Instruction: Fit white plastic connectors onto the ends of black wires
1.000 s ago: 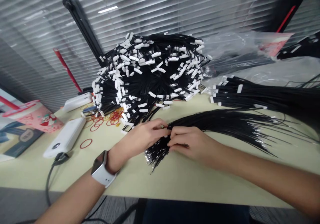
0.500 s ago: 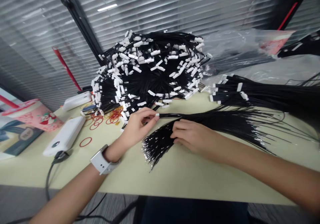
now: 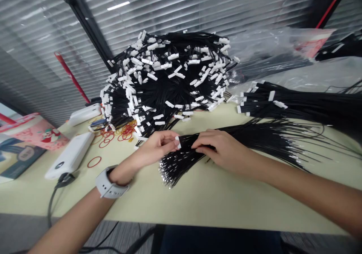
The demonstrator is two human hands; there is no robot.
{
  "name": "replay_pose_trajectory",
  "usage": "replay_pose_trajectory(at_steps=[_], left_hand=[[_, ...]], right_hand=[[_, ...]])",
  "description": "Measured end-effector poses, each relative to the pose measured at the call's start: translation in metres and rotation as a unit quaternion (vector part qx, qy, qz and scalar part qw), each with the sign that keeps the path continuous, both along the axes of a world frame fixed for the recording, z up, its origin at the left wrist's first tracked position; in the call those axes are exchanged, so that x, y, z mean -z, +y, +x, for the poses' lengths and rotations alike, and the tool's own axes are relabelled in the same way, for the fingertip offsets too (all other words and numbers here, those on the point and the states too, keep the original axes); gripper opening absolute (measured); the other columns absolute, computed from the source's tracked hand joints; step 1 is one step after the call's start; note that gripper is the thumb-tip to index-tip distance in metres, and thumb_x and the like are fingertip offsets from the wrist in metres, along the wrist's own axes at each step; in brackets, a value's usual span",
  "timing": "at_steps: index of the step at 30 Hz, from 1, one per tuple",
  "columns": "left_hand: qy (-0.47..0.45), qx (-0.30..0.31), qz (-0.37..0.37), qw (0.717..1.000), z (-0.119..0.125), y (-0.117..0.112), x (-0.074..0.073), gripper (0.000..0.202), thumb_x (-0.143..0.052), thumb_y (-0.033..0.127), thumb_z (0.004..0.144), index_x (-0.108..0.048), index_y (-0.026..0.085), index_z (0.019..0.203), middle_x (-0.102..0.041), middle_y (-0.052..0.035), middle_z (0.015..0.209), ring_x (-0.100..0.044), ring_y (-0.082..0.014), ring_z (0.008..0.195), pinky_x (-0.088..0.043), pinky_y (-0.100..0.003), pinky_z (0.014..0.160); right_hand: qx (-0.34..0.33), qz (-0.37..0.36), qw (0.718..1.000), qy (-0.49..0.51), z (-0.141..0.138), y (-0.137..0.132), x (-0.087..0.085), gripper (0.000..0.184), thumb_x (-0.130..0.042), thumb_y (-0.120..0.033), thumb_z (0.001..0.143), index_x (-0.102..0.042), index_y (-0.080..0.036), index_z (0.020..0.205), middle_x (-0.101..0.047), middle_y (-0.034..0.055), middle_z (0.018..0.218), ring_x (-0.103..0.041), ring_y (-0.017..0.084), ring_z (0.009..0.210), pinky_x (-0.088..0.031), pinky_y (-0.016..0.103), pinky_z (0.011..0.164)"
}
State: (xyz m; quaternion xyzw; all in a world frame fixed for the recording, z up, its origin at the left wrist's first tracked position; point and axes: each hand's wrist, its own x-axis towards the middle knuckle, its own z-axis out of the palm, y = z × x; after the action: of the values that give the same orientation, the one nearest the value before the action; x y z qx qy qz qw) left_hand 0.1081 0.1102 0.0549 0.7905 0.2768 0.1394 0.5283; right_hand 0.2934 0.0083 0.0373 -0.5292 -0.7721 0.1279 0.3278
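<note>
Currently left hand (image 3: 157, 146) is pinching a white connector (image 3: 178, 142) mid-frame, right hand (image 3: 223, 148) is gripping black wire bundle (image 3: 181, 163) spanning centre to right, loose strands possibly risking tangles if the connector's being pulled askew.

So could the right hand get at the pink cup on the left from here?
Probably not easily: the left hand, pinching a white plug, sits between the right hand and the pink cup, and the right hand is at the black wires.
</note>
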Motion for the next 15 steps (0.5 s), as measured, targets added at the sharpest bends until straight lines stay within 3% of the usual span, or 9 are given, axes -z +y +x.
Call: replay_pose_trajectory(at_steps=[4, 12, 15], left_hand=[[0.014, 0.021, 0.043, 0.999, -0.0003, -0.0014, -0.0028, 0.015, -0.053, 0.025, 0.083, -0.059, 0.013, 0.09, -0.06, -0.0026, 0.073, -0.055, -0.0112, 0.068, -0.045, -0.023, 0.062], [0.032, 0.013, 0.036, 0.999, 0.0015, -0.0033, -0.0064, 0.012, -0.054, 0.02, 0.082, -0.058, 0.013, 0.092, -0.06, -0.0023, 0.074, -0.056, -0.0115, 0.069, -0.044, -0.023, 0.062], [0.03, 0.007, 0.027, 0.999, 0.0019, -0.0035, -0.0071, 0.013, -0.054, 0.02, 0.082, -0.058, 0.014, 0.093, -0.06, -0.0021, 0.074, -0.056, -0.0118, 0.069, -0.045, -0.023, 0.062]], right_hand=[[0.006, -0.019, 1.0, 0.008, 0.0035, 0.0, -0.0004, 0.016, -0.054, -0.011, 0.079, -0.068, -0.019, 0.075, -0.066, 0.0009, 0.078, -0.056, 0.014, 0.074, -0.042, 0.03, 0.071], [0.053, -0.071, 0.995, 0.051, 0.0002, -0.0024, -0.0047, 0.012, -0.054, -0.018, 0.081, -0.063, -0.018, 0.074, -0.063, -0.0017, 0.07, -0.052, 0.01, 0.059, -0.037, 0.024, 0.054], [0.083, -0.059, 0.992, 0.069, -0.0009, -0.0033, -0.0039, 0.014, -0.052, -0.019, 0.083, -0.062, -0.018, 0.074, -0.062, -0.0018, 0.069, -0.049, 0.009, 0.055, -0.035, 0.023, 0.051]])
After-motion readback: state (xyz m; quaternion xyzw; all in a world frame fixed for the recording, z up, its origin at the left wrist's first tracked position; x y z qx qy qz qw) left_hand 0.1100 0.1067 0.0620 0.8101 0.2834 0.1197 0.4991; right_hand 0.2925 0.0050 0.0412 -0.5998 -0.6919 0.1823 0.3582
